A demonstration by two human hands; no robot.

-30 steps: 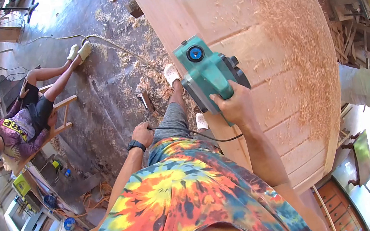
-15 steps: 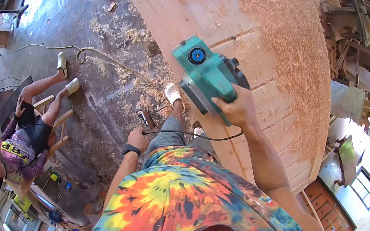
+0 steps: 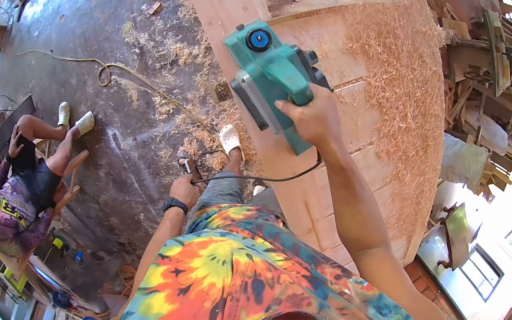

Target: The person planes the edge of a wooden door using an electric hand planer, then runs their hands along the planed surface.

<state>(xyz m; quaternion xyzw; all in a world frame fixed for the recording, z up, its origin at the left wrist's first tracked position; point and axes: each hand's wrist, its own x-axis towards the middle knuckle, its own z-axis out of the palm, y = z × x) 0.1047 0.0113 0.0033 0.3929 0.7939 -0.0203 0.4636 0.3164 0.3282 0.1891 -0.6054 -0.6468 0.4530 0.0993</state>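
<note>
At edge of flat pale-wood panel (image 3: 341, 66), R hand (image 3: 313, 117) curls round boxy teal planer (image 3: 271, 67) grip; L hand (image 3: 184, 191) pinches thin black cord (image 3: 259, 177), prob. keeping it clear.

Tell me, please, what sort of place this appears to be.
Probably a woodworking shop: the right hand grips a green power planer over a wooden panel, curly shavings cover much of that panel, and pieces of wood are heaped beyond it.

The right hand (image 3: 314, 116) grips a green planer (image 3: 268, 67) over boards (image 3: 351, 105), the left hand (image 3: 185, 191) its cord (image 3: 238, 177).
</note>
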